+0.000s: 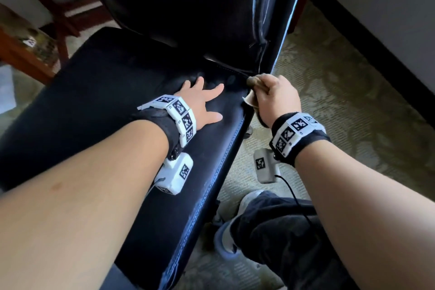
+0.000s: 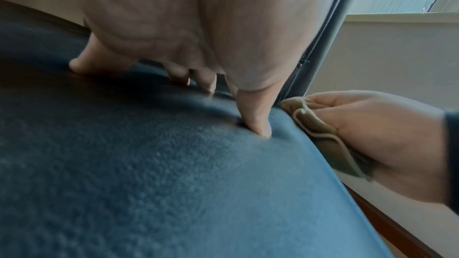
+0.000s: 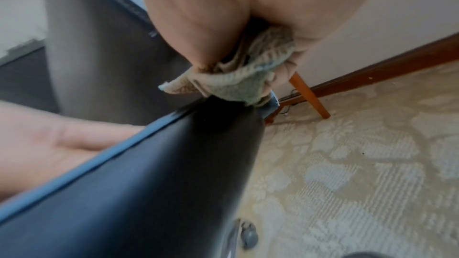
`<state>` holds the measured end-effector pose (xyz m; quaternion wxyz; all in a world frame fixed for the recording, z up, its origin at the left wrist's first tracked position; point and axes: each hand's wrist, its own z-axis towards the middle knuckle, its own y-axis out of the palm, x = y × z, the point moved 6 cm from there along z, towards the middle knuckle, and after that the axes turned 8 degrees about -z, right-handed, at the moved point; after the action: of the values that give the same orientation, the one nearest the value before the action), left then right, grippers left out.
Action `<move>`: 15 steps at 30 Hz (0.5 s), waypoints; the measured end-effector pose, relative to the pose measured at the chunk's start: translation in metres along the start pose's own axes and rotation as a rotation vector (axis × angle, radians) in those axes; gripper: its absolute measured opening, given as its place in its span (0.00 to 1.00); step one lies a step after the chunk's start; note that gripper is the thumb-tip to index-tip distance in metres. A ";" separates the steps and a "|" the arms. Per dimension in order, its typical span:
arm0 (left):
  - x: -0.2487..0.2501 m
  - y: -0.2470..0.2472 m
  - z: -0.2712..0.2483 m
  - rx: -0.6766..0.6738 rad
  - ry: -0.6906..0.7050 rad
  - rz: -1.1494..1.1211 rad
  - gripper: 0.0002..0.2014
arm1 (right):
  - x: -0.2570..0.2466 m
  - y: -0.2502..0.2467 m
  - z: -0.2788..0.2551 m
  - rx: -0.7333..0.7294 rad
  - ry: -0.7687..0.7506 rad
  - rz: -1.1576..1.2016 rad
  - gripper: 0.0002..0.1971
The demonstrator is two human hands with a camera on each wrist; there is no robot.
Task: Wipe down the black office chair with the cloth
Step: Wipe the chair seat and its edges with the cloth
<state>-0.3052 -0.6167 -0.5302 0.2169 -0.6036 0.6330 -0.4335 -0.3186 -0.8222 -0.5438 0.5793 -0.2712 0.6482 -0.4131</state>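
Right hand (image 1: 275,99) holds the cloth (image 1: 253,82) at the rear right corner of the chair (image 1: 113,101) seat; left hand (image 1: 202,101) is braced on the seat.

Left hand lies flat with fingers spread and straight, and its fingertips (image 2: 261,128) dent the black seat near the backrest. Right hand is curled round the bunched tan cloth, which touches the seat edge where it meets the backrest. In the right wrist view the cloth (image 3: 238,79) sits on the corner of the seat (image 3: 174,164). Chair stands on patterned carpet (image 1: 341,82). A wooden leg (image 3: 309,95) stands by the baseboard (image 3: 372,74). The person's shoe (image 1: 226,238) is beside the seat.
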 end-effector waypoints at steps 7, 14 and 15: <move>0.004 -0.006 0.005 0.021 0.009 -0.087 0.40 | 0.002 -0.001 -0.061 -0.140 -0.095 0.056 0.11; 0.001 -0.005 0.005 0.030 0.010 -0.083 0.39 | 0.005 -0.028 0.008 0.078 -0.010 0.104 0.12; 0.002 -0.005 0.006 0.026 0.009 -0.081 0.39 | 0.002 -0.018 0.014 0.047 -0.020 0.085 0.13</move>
<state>-0.2979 -0.6197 -0.5287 0.2040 -0.6241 0.6033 -0.4527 -0.3073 -0.8364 -0.5295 0.6090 -0.2338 0.6435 -0.4004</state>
